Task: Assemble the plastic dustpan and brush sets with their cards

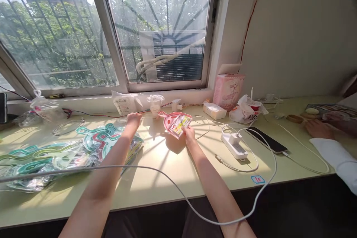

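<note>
My right hand (pixel 189 134) grips a pink dustpan-shaped plastic piece (pixel 169 120) by its lower right corner, with a colourful printed card (pixel 181 124) on its front. It is held tilted above the table, handle toward the window. My left hand (pixel 134 119) is closed in front of a white printed packet (pixel 124 103); whatever is in its fingers, if anything, is hidden. Below and left of that hand, similar teal pieces (pixel 111 135) in clear plastic lie on a pile of wrapped green and teal ones (pixel 41 158).
A cup (pixel 155 106) stands near the sill. To the right are a tissue pack (pixel 214 110), pink box (pixel 229 91), power strip (pixel 233 146) and phone (pixel 266 139). A white cable (pixel 167 178) loops across the front. Another person's hand (pixel 319 130) rests at far right.
</note>
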Demonstrator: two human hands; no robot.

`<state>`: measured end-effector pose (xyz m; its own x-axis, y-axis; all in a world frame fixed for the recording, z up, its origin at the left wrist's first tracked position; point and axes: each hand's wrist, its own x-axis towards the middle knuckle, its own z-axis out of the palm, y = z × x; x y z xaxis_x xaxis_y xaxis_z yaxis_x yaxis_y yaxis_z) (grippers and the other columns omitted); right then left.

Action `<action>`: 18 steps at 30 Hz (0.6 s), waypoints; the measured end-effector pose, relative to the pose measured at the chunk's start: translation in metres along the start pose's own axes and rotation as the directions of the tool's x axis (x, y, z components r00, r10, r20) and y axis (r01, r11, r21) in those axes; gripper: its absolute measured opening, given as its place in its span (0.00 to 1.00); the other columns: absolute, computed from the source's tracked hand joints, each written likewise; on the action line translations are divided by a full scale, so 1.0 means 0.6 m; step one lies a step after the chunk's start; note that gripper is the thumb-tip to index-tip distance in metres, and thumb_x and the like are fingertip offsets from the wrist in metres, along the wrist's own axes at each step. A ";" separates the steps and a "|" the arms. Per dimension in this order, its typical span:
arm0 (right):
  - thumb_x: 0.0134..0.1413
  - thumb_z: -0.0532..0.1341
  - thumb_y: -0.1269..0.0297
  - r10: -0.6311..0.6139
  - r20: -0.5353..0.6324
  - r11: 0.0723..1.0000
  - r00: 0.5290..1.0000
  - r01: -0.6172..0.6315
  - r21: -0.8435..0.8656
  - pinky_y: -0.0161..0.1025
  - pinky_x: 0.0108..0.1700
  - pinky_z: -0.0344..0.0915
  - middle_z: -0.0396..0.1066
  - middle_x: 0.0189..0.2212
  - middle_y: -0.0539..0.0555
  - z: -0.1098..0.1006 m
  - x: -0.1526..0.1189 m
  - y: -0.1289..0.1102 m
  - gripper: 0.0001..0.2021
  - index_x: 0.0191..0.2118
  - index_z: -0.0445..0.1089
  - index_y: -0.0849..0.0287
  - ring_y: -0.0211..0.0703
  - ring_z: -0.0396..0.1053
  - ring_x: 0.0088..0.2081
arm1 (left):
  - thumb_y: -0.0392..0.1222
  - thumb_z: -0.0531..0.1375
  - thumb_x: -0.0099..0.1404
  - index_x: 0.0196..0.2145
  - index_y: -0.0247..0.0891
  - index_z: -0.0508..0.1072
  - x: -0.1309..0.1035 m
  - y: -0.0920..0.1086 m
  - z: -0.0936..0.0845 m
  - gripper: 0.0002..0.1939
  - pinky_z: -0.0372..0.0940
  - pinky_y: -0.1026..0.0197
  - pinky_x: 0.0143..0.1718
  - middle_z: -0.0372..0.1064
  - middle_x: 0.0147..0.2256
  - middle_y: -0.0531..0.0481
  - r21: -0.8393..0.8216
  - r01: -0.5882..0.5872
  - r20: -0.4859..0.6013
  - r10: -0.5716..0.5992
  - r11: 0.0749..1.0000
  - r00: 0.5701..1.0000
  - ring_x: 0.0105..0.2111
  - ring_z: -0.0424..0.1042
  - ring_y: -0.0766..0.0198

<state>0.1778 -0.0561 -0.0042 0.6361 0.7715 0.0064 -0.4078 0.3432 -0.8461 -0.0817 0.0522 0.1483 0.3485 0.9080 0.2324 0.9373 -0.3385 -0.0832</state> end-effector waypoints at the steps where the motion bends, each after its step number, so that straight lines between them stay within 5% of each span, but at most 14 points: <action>1: 0.46 0.75 0.72 0.042 -0.047 0.999 0.998 -0.041 0.009 0.58 0.58 0.85 0.86 0.34 0.54 0.001 0.001 -0.003 0.12 0.38 0.79 0.54 0.57 0.88 0.48 | 0.25 0.59 0.68 0.46 0.34 0.89 -0.007 -0.003 -0.009 0.19 0.72 0.44 0.58 0.84 0.51 0.25 -0.008 -0.027 -0.065 0.026 1.000 0.998 0.59 0.82 0.36; 5: 0.51 0.74 0.75 0.100 -0.129 0.994 0.987 -0.092 0.064 0.51 0.59 0.85 0.85 0.36 0.53 -0.004 -0.003 -0.022 0.12 0.37 0.77 0.53 0.53 0.87 0.49 | 0.28 0.52 0.77 0.52 0.37 0.89 -0.059 0.000 -0.023 0.25 0.76 0.46 0.57 0.85 0.55 0.32 -0.099 -0.145 -0.272 0.114 0.984 0.956 0.60 0.81 0.41; 8: 0.52 0.72 0.76 0.105 -0.151 0.994 0.983 -0.097 0.056 0.46 0.56 0.86 0.85 0.36 0.51 -0.012 -0.007 -0.036 0.11 0.38 0.77 0.53 0.48 0.87 0.46 | 0.26 0.52 0.74 0.51 0.39 0.89 -0.108 0.008 -0.005 0.26 0.74 0.47 0.64 0.86 0.56 0.36 -0.109 -0.215 -0.181 0.193 0.970 0.964 0.61 0.81 0.44; 11: 0.53 0.71 0.75 0.110 -0.140 0.993 0.984 -0.104 0.047 0.43 0.51 0.87 0.85 0.35 0.50 -0.012 -0.014 -0.045 0.11 0.39 0.77 0.52 0.47 0.87 0.44 | 0.23 0.56 0.67 0.47 0.41 0.91 -0.143 0.017 0.020 0.25 0.61 0.37 0.77 0.88 0.50 0.38 -0.028 -0.188 -0.010 0.187 0.982 0.982 0.58 0.83 0.43; 14: 0.52 0.72 0.75 0.117 -0.099 0.993 0.988 -0.114 0.031 0.45 0.49 0.87 0.86 0.36 0.50 -0.005 -0.024 -0.054 0.11 0.38 0.77 0.52 0.49 0.87 0.44 | 0.30 0.59 0.72 0.50 0.40 0.90 -0.154 0.040 0.040 0.21 0.49 0.31 0.82 0.87 0.51 0.35 -0.021 -0.125 -0.020 0.125 0.992 0.992 0.61 0.81 0.40; 18: 0.49 0.71 0.79 0.194 -0.002 0.981 0.981 -0.194 -0.009 0.47 0.49 0.86 0.85 0.33 0.54 -0.005 -0.037 -0.070 0.11 0.35 0.78 0.54 0.54 0.87 0.44 | 0.40 0.70 0.72 0.51 0.37 0.89 -0.148 0.089 0.059 0.12 0.52 0.33 0.81 0.84 0.57 0.29 -0.117 -0.101 0.023 0.104 0.988 0.994 0.67 0.77 0.33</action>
<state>0.1830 -0.0894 0.0295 0.5462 0.8225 -0.1584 -0.5175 0.1826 -0.8360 -0.0623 -0.0378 0.0888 0.4444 0.8732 0.2001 0.8904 -0.4550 0.0082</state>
